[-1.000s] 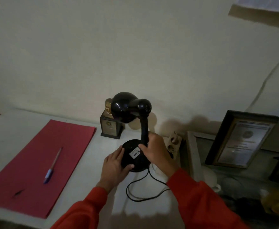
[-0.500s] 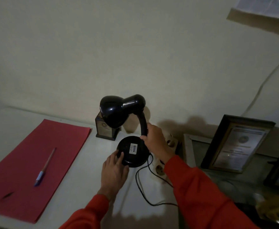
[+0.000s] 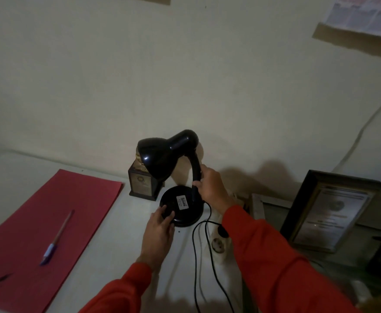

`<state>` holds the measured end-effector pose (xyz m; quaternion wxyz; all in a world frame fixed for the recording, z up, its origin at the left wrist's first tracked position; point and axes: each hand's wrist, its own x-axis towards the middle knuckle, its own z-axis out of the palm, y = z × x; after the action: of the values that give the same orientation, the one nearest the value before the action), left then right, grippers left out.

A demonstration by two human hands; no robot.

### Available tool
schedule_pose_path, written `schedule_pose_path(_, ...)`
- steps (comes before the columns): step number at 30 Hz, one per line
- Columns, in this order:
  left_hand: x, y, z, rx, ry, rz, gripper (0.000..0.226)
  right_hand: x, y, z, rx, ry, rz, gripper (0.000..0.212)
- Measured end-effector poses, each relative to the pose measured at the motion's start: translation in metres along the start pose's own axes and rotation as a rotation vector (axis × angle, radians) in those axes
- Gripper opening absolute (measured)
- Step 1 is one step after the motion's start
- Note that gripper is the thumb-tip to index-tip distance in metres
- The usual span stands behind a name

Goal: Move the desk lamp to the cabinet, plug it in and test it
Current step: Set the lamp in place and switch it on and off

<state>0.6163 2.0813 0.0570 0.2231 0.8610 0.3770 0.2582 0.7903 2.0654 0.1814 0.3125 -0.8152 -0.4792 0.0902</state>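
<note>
Hands were both on the lamp [image 3: 180,177]: the right hand [image 3: 209,186] had its grip closed around the curved neck, while the left hand [image 3: 160,224] lay with fingers spread loosely on the near edge of the round base, steadying rather than clasping. Compared with a second earlier, the shade had swung from facing the person to pointing left, and the lamp sat a little nearer the trophy [image 3: 143,184] on the white surface [image 3: 117,233]. The cord [image 3: 195,256] ran down toward a plug [image 3: 222,231] lying by the socket strip [image 3: 218,245]; whether it was seated I could not tell. Placement looked almost settled, so plugging in and testing probably remained.
</note>
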Motion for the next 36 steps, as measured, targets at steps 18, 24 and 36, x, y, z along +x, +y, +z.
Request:
schedule_pose_path(18,0.028,-0.021,-0.017,0.08,-0.204,0.114,0.068,-0.016,0.029,0.023,0.041,-0.237,0.128,0.038)
schedule_pose_path(24,0.02,-0.015,-0.009,0.067,-0.195,0.038,0.068,-0.02,0.035,0.033,0.046,-0.228,0.145,0.048)
schedule_pose_path(36,0.019,-0.022,0.0,0.274,-0.234,0.055,0.066,-0.03,0.033,0.047,0.019,-0.183,0.137,0.064)
